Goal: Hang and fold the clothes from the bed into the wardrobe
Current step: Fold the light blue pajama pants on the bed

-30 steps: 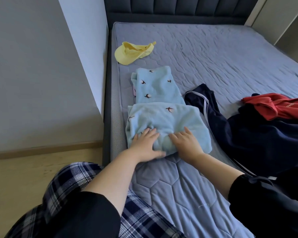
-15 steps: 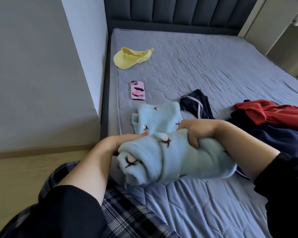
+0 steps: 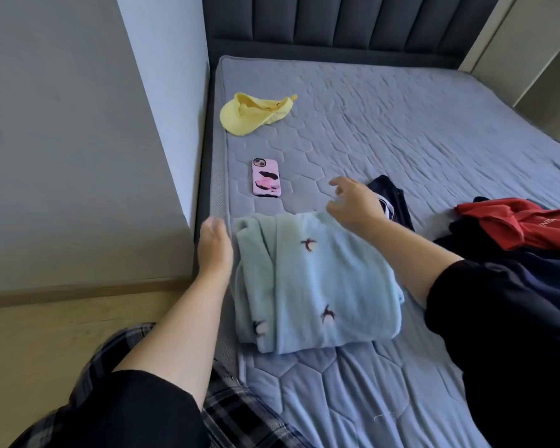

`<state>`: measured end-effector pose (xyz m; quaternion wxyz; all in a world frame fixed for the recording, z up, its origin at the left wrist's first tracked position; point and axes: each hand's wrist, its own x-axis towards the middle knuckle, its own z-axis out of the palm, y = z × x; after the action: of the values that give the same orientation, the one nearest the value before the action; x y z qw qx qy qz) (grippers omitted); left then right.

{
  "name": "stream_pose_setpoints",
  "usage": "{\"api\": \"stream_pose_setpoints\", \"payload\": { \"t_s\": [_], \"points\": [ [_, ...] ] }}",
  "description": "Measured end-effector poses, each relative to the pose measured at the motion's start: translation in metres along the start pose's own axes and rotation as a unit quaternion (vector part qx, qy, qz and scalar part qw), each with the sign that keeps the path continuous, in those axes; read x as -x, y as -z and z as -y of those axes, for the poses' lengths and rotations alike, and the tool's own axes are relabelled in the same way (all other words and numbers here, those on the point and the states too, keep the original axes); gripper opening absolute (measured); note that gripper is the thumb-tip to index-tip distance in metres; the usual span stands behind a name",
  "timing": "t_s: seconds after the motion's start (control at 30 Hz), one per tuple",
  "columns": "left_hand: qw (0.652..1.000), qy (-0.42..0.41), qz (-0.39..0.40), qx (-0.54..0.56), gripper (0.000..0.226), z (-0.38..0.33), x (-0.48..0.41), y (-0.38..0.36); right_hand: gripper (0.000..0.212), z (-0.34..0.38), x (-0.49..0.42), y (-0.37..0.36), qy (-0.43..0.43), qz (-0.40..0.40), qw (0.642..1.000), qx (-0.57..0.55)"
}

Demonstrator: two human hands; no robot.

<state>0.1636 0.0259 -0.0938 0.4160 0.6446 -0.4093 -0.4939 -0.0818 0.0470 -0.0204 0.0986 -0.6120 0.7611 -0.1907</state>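
A light blue fleece garment (image 3: 314,282) with small bird prints lies folded into a thick rectangle near the bed's left edge. My left hand (image 3: 214,250) is flat and blurred against the garment's left side, fingers straight. Hovering just over the garment's far right corner, my right hand (image 3: 353,202) has loosely spread fingers and holds nothing. A dark navy garment (image 3: 505,286) with a white stripe is heaped to the right, and a red garment (image 3: 524,221) lies on top of it.
A pink-cased phone (image 3: 265,177) lies on the grey-blue quilted mattress (image 3: 401,130) beyond the folded garment. A yellow cap (image 3: 254,113) sits further back near the dark padded headboard (image 3: 337,24). A grey wall (image 3: 62,140) and wooden floor (image 3: 46,334) are to the left.
Both hands lifted and folded the blue garment over, then set it down as a compact rectangle and let go. The phone that the cloth covered now shows.
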Motion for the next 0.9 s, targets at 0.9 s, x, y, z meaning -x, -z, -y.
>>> {"api": "stream_pose_setpoints", "payload": {
  "t_s": [0.9],
  "points": [
    [0.961,0.033,0.26,-0.087,0.014,0.006,0.024,-0.035,0.032,0.006,0.107,-0.072,0.095,-0.04,0.994,-0.024]
  ]
}}
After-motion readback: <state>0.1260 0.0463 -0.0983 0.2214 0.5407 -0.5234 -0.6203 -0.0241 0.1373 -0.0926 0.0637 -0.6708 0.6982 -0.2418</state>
